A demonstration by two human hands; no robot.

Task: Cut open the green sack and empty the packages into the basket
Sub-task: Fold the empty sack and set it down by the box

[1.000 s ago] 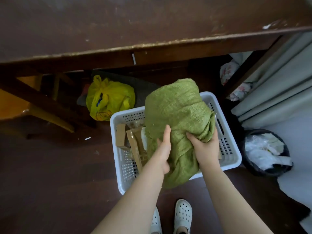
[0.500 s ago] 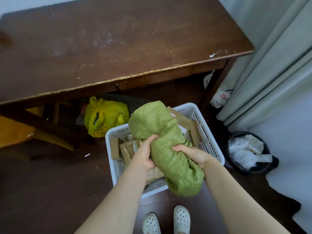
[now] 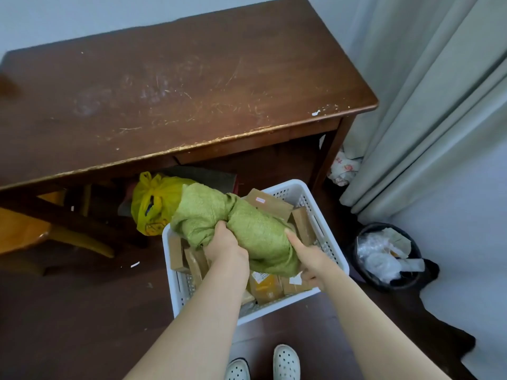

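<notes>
Emptying step near done, sack [image 3: 233, 226] bunched over basket [image 3: 333, 252] at lower centre, left hand [image 3: 223, 244] and right hand [image 3: 310, 259] both clenched on it, packages [image 3: 270, 204] already inside, next likely shake out remainder and lift sack clear

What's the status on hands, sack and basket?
Left hand and right hand grip sack over basket. Packages inside. Nothing obstructing.

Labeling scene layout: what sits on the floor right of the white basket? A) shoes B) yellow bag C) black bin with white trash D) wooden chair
C: the black bin holding crumpled white trash stands on the floor just right of the basket, beside the curtain.
</notes>
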